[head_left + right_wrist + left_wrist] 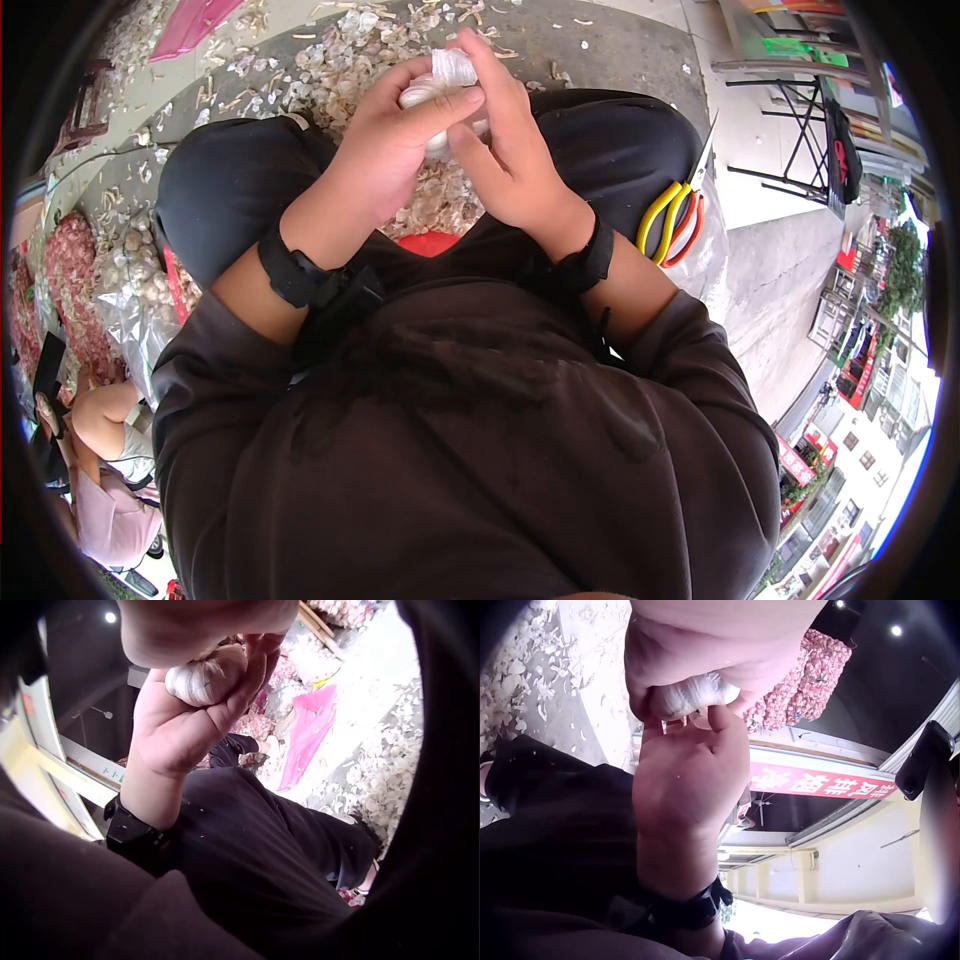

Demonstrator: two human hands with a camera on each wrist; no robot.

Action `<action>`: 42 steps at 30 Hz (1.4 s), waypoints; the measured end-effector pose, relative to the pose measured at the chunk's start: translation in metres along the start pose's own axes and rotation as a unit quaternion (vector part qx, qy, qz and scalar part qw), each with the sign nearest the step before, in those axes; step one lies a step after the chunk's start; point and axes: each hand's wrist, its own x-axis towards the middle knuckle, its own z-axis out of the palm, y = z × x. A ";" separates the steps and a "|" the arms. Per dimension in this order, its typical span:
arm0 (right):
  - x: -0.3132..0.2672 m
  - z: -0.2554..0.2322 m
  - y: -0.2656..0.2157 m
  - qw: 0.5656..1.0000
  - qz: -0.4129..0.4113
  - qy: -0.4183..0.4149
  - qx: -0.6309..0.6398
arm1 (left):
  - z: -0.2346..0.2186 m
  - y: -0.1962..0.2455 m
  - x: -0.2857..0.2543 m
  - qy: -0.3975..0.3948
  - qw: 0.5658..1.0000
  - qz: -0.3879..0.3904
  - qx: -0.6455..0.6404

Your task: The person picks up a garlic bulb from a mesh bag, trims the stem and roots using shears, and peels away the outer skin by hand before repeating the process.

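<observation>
A white garlic bulb (420,95) is between both hands, above the lap. My left hand (370,145) grips it in curled fingers, with the thumb laid across it. In the right wrist view the bulb (202,679) rests in the left palm (176,727). My right hand (515,150) meets it from the other side, fingertips and thumb on the bulb. A pale flap of garlic skin (455,68) stands up near the right index finger. The left wrist view shows the right hand (694,769) with bent fingers at the bulb's lower side.
Garlic (440,200) lies between the legs above something red (427,243). Yellow-handled and orange-handled scissors (660,225) rest by the right knee. Skins (340,55) litter the floor. Net sacks (70,260) stand left, near another person (110,500). A folding stool (800,135) is at right.
</observation>
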 end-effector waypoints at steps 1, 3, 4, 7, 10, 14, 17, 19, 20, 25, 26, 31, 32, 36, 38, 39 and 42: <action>0.001 -0.002 -0.001 1.000 -0.011 -0.015 0.009 | 0.000 0.001 0.000 0.002 1.000 0.008 0.008; 0.004 -0.005 0.002 0.998 -0.037 -0.055 0.003 | -0.013 0.003 0.003 -0.069 0.997 -0.008 -0.038; 0.003 -0.005 0.001 0.999 -0.032 -0.042 0.003 | -0.017 0.004 0.003 -0.105 0.993 -0.017 -0.060; 0.002 -0.007 0.003 0.999 -0.035 0.000 -0.002 | -0.011 0.006 0.001 -0.086 0.996 -0.008 -0.021; 0.003 -0.006 0.006 0.998 -0.052 0.027 -0.034 | -0.004 0.010 -0.003 -0.083 0.996 -0.020 -0.014; 0.002 -0.003 -0.003 0.997 -0.014 0.000 -0.080 | -0.009 0.002 0.000 -0.035 0.996 -0.078 -0.039; 0.000 -0.002 0.000 0.996 -0.024 0.006 -0.087 | -0.006 -0.001 0.002 0.007 0.992 -0.099 -0.073; -0.001 -0.002 0.000 0.998 0.012 -0.006 -0.067 | -0.005 -0.002 0.002 0.045 0.988 -0.107 -0.106; -0.002 -0.004 -0.002 0.997 0.057 -0.025 -0.046 | -0.008 -0.002 0.004 0.058 0.989 -0.083 -0.106; 0.000 -0.010 -0.008 0.967 0.144 -0.147 -0.151 | -0.020 0.007 0.013 0.097 0.990 0.016 -0.100; -0.004 -0.006 -0.005 0.958 0.077 -0.121 -0.250 | -0.019 0.009 0.011 0.104 0.991 0.050 -0.070; 0.005 0.003 -0.008 0.989 0.038 -0.089 -0.110 | -0.020 0.005 0.009 0.035 0.999 0.034 0.001; 0.005 0.002 -0.011 0.989 0.063 -0.089 -0.102 | -0.018 0.002 0.011 0.004 1.000 0.019 -0.019; 0.004 -0.004 -0.022 0.986 0.069 -0.090 -0.126 | -0.009 0.006 0.006 0.009 0.996 0.084 0.006; 0.007 -0.010 -0.038 0.993 0.030 -0.061 -0.098 | -0.011 0.021 0.002 0.019 0.999 0.050 0.006; 0.011 -0.016 -0.053 0.996 0.016 -0.060 -0.070 | -0.013 0.025 0.001 0.027 0.999 0.032 0.005; 0.021 -0.058 -0.102 0.993 0.041 -0.109 0.036 | -0.024 0.021 0.006 0.058 0.997 0.028 0.048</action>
